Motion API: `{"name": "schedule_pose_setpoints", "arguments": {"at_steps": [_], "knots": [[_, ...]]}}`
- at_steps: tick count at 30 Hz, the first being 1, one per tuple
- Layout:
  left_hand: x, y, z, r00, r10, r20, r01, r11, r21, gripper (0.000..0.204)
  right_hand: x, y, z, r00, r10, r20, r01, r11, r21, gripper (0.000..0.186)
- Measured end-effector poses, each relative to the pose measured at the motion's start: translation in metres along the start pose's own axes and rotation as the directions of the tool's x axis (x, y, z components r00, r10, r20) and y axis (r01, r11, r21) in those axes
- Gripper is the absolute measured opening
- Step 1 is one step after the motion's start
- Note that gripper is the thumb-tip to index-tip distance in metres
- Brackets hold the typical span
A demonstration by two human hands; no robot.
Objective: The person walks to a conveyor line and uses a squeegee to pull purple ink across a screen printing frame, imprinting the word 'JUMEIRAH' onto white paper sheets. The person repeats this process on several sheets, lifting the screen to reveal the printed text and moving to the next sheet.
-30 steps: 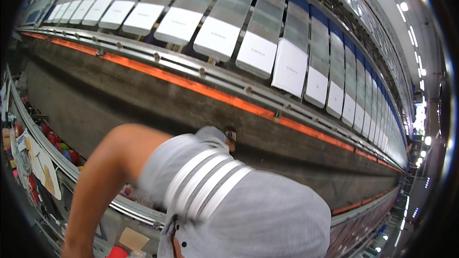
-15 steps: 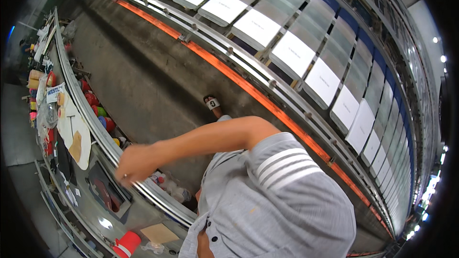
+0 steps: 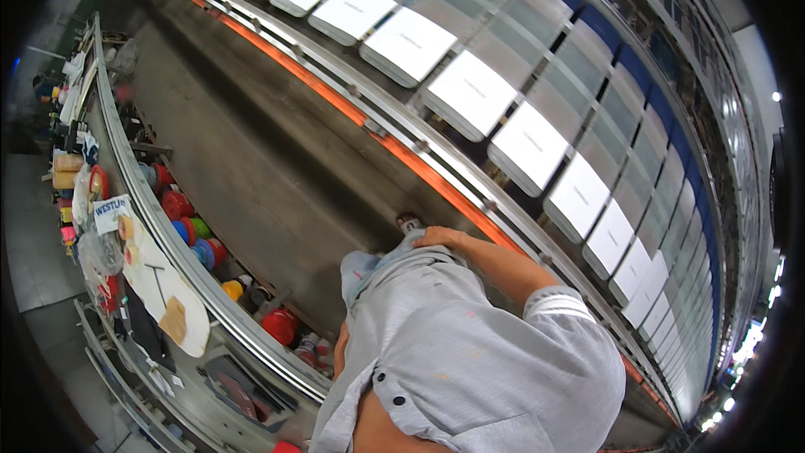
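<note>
My right hand (image 3: 441, 238) hangs beside my light blue trouser leg (image 3: 362, 273), near the grey shirt's hem. It looks small and its fingers are partly hidden, so I cannot make out whether they are curled or hold anything. Of my left arm (image 3: 340, 351) only a strip of skin shows at the shirt's left side; its fingers are hidden. To the right of my right hand runs a long rack with an orange rail (image 3: 470, 216) and a row of flat white panels (image 3: 471, 92) on grey boards.
A long metal-edged bench (image 3: 251, 331) curves along the left, carrying a whitish board (image 3: 172, 306), plastic bags and a dark tray (image 3: 247, 390). Red, blue and green tubs (image 3: 176, 205) stand below its edge. A dark floor aisle (image 3: 243, 143) lies between bench and rack.
My right arm, which reached left across my body to the bench edge, has swung back to my right side. The view has shifted, with more tubs now showing below the bench.
</note>
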State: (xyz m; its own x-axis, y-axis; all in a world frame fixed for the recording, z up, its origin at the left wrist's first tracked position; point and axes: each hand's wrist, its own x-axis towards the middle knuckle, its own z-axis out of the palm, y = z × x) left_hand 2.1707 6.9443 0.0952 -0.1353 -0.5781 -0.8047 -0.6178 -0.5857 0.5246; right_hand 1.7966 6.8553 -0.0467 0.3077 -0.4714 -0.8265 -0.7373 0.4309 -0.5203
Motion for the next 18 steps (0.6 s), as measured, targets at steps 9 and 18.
{"name": "schedule_pose_setpoints", "arguments": {"at_steps": [9,18], "knots": [[0.190,0.031,-0.171,0.980,0.078,-0.183,-0.083,0.996,-0.019,0.030,0.134,-0.191,-0.099,0.946,-0.188,-0.263,0.206,0.978,0.043,0.049],[0.352,0.124,-0.441,0.936,0.125,-0.330,-0.173,0.978,-0.120,0.031,0.238,-0.383,-0.248,0.899,-0.227,-0.374,0.202,0.974,-0.106,0.047]]}}
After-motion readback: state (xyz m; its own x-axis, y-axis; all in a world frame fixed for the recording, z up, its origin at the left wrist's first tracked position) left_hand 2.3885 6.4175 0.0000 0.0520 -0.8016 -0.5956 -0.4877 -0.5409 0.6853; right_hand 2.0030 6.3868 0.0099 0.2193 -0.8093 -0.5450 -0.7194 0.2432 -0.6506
